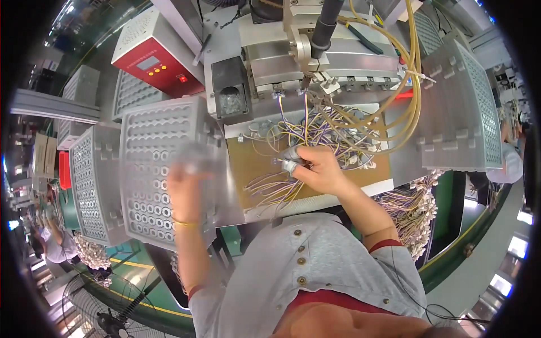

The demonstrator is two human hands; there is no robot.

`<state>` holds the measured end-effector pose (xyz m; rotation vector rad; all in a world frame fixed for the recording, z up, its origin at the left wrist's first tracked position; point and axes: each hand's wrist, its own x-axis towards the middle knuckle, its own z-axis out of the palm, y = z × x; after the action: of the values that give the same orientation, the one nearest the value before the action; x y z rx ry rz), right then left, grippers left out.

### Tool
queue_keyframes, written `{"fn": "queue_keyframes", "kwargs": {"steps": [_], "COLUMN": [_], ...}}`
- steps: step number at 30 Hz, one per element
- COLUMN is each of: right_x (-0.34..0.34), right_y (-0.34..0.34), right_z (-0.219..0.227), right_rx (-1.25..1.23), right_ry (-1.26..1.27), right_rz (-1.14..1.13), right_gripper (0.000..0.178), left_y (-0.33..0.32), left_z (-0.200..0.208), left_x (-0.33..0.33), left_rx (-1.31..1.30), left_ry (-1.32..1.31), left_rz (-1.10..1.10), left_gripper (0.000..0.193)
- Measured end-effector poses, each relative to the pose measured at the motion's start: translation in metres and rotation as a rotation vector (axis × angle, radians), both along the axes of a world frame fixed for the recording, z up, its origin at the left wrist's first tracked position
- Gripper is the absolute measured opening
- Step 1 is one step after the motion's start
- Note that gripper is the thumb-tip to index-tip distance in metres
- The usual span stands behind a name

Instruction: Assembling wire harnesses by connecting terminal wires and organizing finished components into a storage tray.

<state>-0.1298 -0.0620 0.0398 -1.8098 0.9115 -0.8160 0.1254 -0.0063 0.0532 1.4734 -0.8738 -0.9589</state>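
By the front edge of the counter (404,169), a flat brown board (239,169), smooth on top, with a pale, bumpy front edge. On the board's front left part, a fan of loose wires (270,188), thin and bendy, purple, white and yellow. Just behind, over the board, the right hand (315,168), with grey-white covers on thumb and finger, both pinched on a small pale plug (276,161). Beside the counter's left edge, a grey plastic tray (155,129) with rows of round holes, many filled with shiny rings. Over its right side, the left hand (189,180), all blurry: fingers apart or together, cannot tell. Toward the board's back right corner, a big messy heap of wires (338,132) with little white ends. Above, smooth, looped yellow tubes (416,62). Toward the counter's back edge, a black block (230,87) with a square hollow, next to a shiny, hard metal machine (349,65). At the back left, a box (160,62) with a red front, small screen and round yellow buttons. Pale writing there, too tiny to read.
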Motion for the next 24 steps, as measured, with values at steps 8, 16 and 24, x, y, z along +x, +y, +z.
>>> {"fn": "queue_keyframes", "kwargs": {"steps": [8, 16, 24], "right_x": [-0.001, -0.003, -0.012], "right_y": [0.006, 0.003, -0.003], "right_z": [0.001, 0.007, 0.014], "right_rx": [0.111, 0.029, -0.06], "right_ry": [-0.083, -0.135, -0.035], "right_rz": [-0.052, -0.066, 0.058], "right_gripper": [0.005, 0.01, 0.014], "left_y": [0.005, 0.001, -0.005], "left_z": [-0.02, -0.015, -0.003], "left_x": [-0.09, -0.096, -0.107], "left_rx": [-0.016, -0.115, -0.153], "left_ry": [0.444, 0.39, 0.325], "left_rz": [-0.312, -0.395, -0.387], "left_gripper": [0.038, 0.037, 0.026]}}
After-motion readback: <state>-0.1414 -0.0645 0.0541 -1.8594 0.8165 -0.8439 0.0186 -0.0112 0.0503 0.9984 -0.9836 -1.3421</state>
